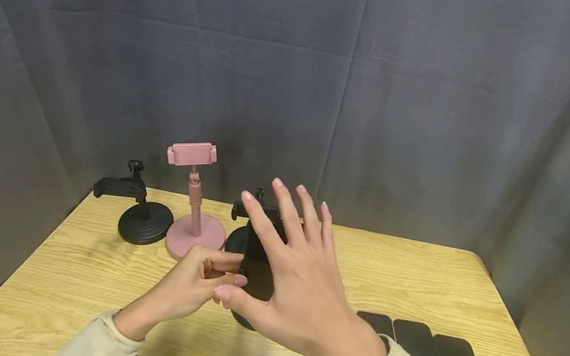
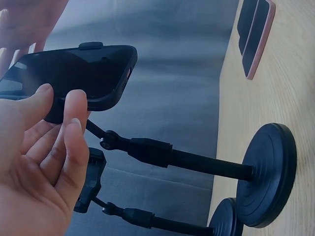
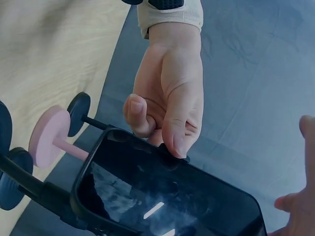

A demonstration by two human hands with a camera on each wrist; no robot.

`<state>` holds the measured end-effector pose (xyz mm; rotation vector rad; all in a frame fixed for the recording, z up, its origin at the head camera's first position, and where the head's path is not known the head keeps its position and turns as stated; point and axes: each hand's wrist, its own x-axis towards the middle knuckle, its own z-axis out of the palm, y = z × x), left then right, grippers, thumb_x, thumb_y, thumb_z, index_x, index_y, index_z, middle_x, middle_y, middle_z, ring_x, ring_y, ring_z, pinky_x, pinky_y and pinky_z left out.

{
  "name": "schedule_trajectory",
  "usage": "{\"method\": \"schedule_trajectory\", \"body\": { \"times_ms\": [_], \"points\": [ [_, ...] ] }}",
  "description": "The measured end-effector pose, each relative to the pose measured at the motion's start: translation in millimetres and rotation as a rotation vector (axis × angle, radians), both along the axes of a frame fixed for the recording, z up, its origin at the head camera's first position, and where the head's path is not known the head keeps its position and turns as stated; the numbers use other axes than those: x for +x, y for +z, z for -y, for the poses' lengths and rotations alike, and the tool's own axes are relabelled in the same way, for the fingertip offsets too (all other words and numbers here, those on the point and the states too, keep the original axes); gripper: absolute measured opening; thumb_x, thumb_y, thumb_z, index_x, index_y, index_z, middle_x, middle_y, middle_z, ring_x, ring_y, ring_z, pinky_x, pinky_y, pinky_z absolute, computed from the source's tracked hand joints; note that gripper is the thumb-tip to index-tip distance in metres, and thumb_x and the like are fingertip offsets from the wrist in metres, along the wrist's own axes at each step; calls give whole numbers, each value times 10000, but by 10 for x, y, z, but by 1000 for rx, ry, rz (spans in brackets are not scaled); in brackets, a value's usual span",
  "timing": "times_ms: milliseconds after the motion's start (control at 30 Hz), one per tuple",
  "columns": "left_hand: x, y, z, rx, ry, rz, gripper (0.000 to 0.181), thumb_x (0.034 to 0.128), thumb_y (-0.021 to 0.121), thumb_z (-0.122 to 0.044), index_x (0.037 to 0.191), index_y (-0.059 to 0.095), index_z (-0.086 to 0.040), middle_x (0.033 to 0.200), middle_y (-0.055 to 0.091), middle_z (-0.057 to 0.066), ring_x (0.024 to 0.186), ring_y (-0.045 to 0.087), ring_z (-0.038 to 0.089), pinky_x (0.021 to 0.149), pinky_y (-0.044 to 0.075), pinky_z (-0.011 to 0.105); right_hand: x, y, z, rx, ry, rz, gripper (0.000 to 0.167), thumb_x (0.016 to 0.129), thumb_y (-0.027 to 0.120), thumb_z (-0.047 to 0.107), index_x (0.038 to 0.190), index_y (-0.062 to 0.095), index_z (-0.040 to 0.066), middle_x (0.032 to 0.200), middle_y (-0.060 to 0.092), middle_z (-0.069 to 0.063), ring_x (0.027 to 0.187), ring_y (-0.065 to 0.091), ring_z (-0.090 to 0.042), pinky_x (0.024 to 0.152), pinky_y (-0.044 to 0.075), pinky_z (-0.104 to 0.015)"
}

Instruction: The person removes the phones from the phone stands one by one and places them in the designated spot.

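A black phone (image 2: 74, 73) sits in the clamp of a black phone stand (image 2: 206, 164), whose round base rests on the table. At one long edge of the phone, my left hand (image 1: 186, 285) pinches the clamp's end (image 3: 173, 161) between thumb and curled fingers, as the right wrist view shows. My right hand (image 1: 302, 276) is held up with straight, spread fingers near the phone's other side, and nothing is gripped in it. In the head view it hides part of the phone and stand.
Behind stand a pink phone stand (image 1: 196, 237), a black one (image 1: 145, 223) at far left, and another black one (image 1: 240, 211) partly behind the phone. Several dark phones (image 1: 418, 345) lie side by side on the wooden table (image 1: 417, 271) at right. A grey curtain (image 1: 413, 131) surrounds the table.
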<state>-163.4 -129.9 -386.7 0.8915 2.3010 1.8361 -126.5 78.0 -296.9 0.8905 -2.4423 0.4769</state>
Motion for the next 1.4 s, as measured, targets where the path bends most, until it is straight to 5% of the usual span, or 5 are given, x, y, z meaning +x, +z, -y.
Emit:
{"method": "schedule_trajectory", "body": {
  "times_ms": [233,567,800,1100,1400],
  "points": [
    [6,-10,-17,-9,17,-35,352,968,675,-88,1260,647,106,1193,700,277,970,725,55,771,623,256,-3,-11,123,103,-109,-91,1045,760,612,835,1607,243,348,1680,253,-74,1565,162,-395,1210,237,-664],
    [4,-8,-29,-24,13,-77,328,982,657,-98,1259,661,77,1176,722,240,994,717,40,785,619,259,-42,-102,232,128,-213,-238,1086,708,556,906,1579,341,292,1570,423,-127,1459,342,-442,1046,459,-642],
    [8,-1,-21,-78,55,-69,352,982,667,-132,1237,658,110,1149,723,264,1027,735,219,823,623,293,-85,-178,292,87,-248,-318,1009,720,559,888,1484,499,231,1425,544,-135,1290,487,-401,827,589,-481],
    [4,-3,-32,-76,35,-157,150,971,591,22,975,737,-13,748,718,135,589,601,58,535,546,274,-127,-252,344,29,-291,-368,834,737,607,856,1215,607,173,1156,604,-99,1032,528,-319,591,493,-369],
    [26,33,-20,-121,49,-53,118,994,593,-15,1039,702,-18,666,655,124,579,593,67,517,483,244,-187,-250,375,30,-336,-398,662,777,685,756,1117,643,190,982,566,-74,883,484,-287,567,438,-321]
  ]
}}
